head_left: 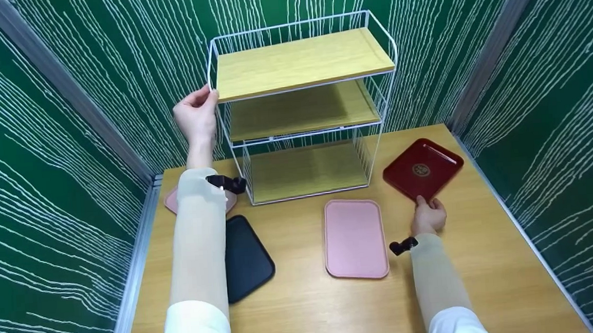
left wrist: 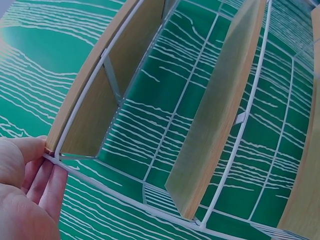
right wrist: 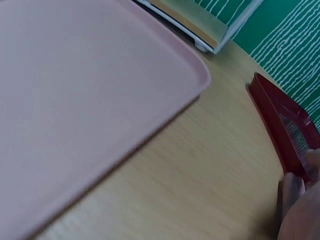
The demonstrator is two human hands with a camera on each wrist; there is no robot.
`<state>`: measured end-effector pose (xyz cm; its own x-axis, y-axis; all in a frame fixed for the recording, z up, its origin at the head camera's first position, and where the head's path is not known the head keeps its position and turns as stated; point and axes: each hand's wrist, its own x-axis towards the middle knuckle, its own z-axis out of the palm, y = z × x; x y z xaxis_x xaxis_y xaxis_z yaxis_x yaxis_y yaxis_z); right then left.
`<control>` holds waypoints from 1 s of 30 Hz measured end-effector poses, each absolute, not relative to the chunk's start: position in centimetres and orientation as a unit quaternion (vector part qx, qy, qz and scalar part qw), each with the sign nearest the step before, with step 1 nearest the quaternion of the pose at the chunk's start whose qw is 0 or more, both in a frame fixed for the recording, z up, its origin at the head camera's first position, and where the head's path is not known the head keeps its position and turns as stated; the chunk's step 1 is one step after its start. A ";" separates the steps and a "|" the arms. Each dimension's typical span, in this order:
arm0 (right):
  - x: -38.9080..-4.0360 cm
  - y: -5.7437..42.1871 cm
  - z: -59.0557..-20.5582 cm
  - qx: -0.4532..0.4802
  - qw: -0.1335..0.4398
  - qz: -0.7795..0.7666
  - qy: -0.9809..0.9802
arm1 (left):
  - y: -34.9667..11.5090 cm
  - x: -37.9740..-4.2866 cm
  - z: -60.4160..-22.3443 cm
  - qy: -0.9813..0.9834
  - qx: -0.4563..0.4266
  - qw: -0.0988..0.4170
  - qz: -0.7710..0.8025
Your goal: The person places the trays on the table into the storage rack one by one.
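Observation:
A three-tier rack (head_left: 300, 58) with a white wire frame and wood-look shelves stands at the back of the table. My left hand (head_left: 195, 113) grips its upper left front corner; in the left wrist view the thumb and fingers (left wrist: 52, 192) close around the frame and board edge. To the right lies a dark red square tray (head_left: 405, 178) with a round gold emblem. My right hand (head_left: 428, 217) pinches the tray's near corner, thumb at the rim. Part of that hand is cut off in the right wrist view. Whether the tray is raised, I cannot tell.
A pink tray (head_left: 355, 240) lies on the wooden table (head_left: 305, 310) in front of the rack. Left of it is a black tray (head_left: 248, 262), partly behind my left arm, with another pink tray (head_left: 171, 201) farther back. Green walls (head_left: 58, 150) with white lines enclose the table.

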<state>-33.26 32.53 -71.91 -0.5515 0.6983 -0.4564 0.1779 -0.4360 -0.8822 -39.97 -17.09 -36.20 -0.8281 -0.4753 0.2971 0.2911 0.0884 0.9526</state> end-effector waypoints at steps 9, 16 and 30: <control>-32.7 32.0 -70.3 -0.457 0.134 0.663 -0.578 | -17.2 -39.8 -35.8 -0.694 0.079 0.267 -0.664; -33.0 32.5 -69.7 -0.463 0.108 0.695 -0.539 | -17.2 -39.9 -35.7 -0.694 0.081 0.270 -0.662; -32.3 33.7 -68.9 -0.457 0.062 0.711 -0.531 | -16.9 -39.9 -35.7 -0.695 0.091 0.269 -0.661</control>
<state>-32.28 33.70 -68.92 -0.5753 0.5732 -0.5835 0.3960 -0.4290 -0.8119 -39.86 -16.95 -35.71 -0.8391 -0.4814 0.2534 0.2287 0.1105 0.9672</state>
